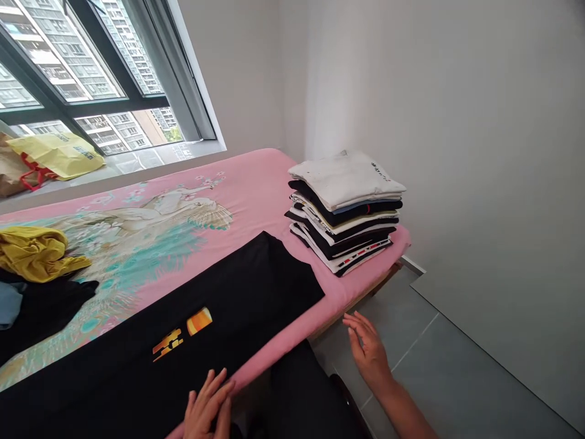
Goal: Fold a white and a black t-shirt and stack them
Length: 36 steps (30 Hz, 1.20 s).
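Observation:
A black T-shirt (237,292) with an orange and yellow print lies spread along the near edge of the bed, one side folded over so that it forms a long strip. My left hand (210,402) rests on its near edge, fingers stretched out and nothing gripped. Off the bed's edge, over the floor, my right hand (368,353) hangs in the air with fingers apart and holds nothing. Beyond the shirt, at the bed's far right corner, stands a tall stack of folded shirts (347,213), a white one on top.
A pink bedsheet (256,183) with a peacock pattern covers the bed. Crumpled yellow (41,253) and dark clothes (50,311) lie at the left. Yellow and brown bags (59,155) sit on the windowsill. A grey wall (434,122) rises behind the stack.

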### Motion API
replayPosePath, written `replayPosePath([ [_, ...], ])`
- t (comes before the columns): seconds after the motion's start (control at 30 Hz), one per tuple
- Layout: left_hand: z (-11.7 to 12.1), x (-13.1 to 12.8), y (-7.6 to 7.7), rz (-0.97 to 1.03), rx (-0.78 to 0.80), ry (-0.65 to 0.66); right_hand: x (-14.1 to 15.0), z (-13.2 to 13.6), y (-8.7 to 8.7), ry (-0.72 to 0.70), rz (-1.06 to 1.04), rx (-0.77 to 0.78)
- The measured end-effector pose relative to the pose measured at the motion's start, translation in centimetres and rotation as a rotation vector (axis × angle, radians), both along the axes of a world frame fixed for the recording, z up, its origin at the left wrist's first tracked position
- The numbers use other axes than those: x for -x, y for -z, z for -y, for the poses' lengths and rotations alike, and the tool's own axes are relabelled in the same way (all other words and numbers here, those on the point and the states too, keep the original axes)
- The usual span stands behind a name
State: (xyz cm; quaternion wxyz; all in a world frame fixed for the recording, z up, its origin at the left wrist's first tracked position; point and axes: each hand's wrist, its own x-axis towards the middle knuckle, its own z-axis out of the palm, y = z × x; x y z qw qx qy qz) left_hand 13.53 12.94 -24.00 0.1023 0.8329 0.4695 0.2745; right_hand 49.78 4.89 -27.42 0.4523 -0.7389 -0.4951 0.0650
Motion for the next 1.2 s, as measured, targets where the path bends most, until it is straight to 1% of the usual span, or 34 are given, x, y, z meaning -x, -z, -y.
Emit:
replayPosePath([
  [0.1, 1.3, -2.1, 0.1, 0.014, -0.055, 0.108, 1.1, -1.2, -2.5, -0.05, 0.0, -0.074],
  [0.17, 2.2, -2.8, 0.4, 0.016, -0.1, 0.177, 2.1, -2.6, -4.1, -0.111, -0.018, -0.125],
  [0.23, 3.0, -2.8, 0.9, -0.002, -0.133, 0.234, 3.2, -4.1, -5.5, -0.17, -0.066, -0.154],
  [0.3, 3.4, -2.1, 1.5, -0.023, -0.16, 0.264, 4.3, -5.6, -6.6, -0.215, -0.127, -0.143],
  [0.4, 3.6, -1.1, 1.9, -0.027, -0.191, 0.258, 5.3, -8.2, -7.8, -0.262, -0.205, -0.099],
  [0.47, 3.6, -1.1, 1.6, -0.026, -0.189, 0.238, 5.5, -10.0, -8.2, -0.289, -0.207, -0.086],
  [0.53, 3.5, -2.0, 0.6, -0.024, -0.167, 0.222, 5.2, -11.9, -8.3, -0.314, -0.163, -0.076],
  [0.6, 3.1, -3.7, -0.9, -0.017, -0.13, 0.208, 4.7, -13.6, -8.2, -0.334, -0.106, -0.042],
  [0.67, 2.1, -5.8, -2.4, -0.01, -0.09, 0.207, 4.1, -14.8, -8.1, -0.35, -0.071, 0.068],
  [0.73, 0.4, -8.1, -3.4, -0.01, -0.063, 0.218, 3.8, -15.4, -8.1, -0.364, -0.047, 0.216],
  [0.8, -1.6, -10.0, -4.0, -0.028, -0.06, 0.206, 3.9, -15.5, -8.1, -0.377, -0.03, 0.328],
  [0.9, -4.5, -11.7, -4.1, -0.126, -0.077, 0.119, 4.6, -15.3, -7.9, -0.395, -0.085, 0.439],
  [1.0, -6.1, -11.3, -4.0, -0.25, -0.079, 0.007, 5.4, -15.2, -7.2, -0.389, -0.287, 0.557],
  [1.1, -6.9, -9.0, -4.0, -0.309, -0.085, -0.087, 6.0, -15.1, -6.1, -0.37, -0.435, 0.612],
  [1.2, -7.5, -6.5, -3.8, -0.303, -0.094, -0.141, 6.2, -15.0, -5.2, -0.391, -0.501, 0.636],
])
